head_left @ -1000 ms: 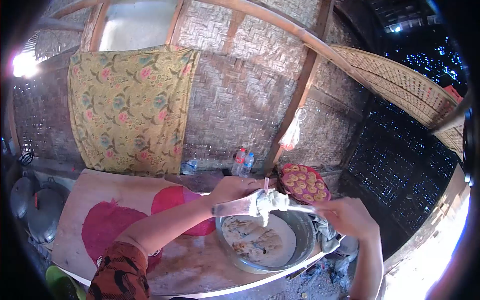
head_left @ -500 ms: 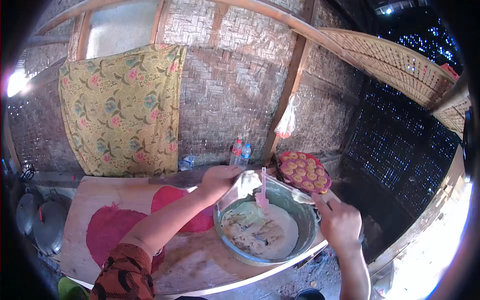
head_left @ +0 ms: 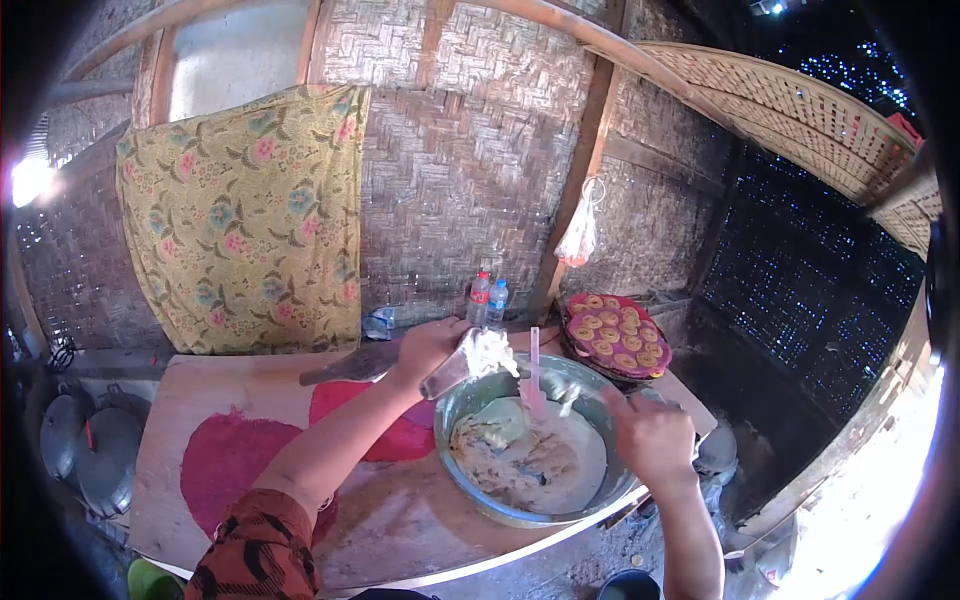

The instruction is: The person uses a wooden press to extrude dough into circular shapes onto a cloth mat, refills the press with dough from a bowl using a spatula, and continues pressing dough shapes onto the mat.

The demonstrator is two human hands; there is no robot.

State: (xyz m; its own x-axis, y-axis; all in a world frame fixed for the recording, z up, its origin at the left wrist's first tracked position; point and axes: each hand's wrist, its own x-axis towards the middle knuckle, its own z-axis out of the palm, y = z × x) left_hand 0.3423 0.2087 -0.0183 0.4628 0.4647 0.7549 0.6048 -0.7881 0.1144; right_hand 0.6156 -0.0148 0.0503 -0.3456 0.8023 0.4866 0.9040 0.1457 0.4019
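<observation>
My left hand (head_left: 428, 355) is closed around a dark wooden tool (head_left: 345, 366) above the basin's left rim. White dough (head_left: 490, 352) clings to the tool's right end. My right hand (head_left: 655, 440), fingers curled, is over the basin's right rim; what it grips is blurred and partly hidden. Between and below them stands a large green-grey basin (head_left: 470, 503) with pale, wet dough (head_left: 515, 465) in it. A pink-handled scoop (head_left: 536, 385) stands upright in the dough.
Red round mats (head_left: 235, 465) lie on the wooden table (head_left: 400, 545). Behind the basin, a stack of red mats holds several yellowish dough coils (head_left: 610, 335). Two plastic bottles (head_left: 480, 292) stand by the woven wall. Lidded pots (head_left: 105, 460) are at left.
The dough-covered tool that spanned between my hands across the basin has swung left with my left hand. My right hand has moved slightly left and down.
</observation>
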